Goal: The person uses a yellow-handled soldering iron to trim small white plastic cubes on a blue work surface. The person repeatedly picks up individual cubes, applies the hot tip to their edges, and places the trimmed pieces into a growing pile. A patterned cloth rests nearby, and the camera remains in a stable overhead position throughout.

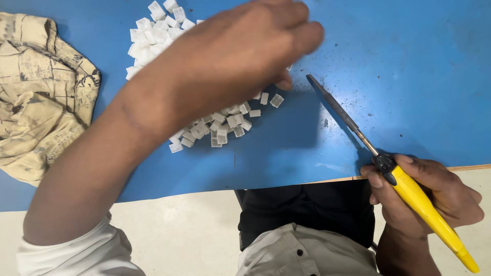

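My left hand reaches across the blue table and hovers over a pile of small white plastic pieces, fingers curled down toward the pieces near its right edge; whether it pinches one is hidden. More white pieces lie scattered below the forearm. My right hand grips the yellow handle of a soldering iron at the table's front edge. The iron's dark metal tip points up-left, close to my left fingertips.
A crumpled beige patterned cloth lies at the left side of the table. The table's front edge runs above my lap, with pale floor below. The blue surface on the right is speckled with dark marks.
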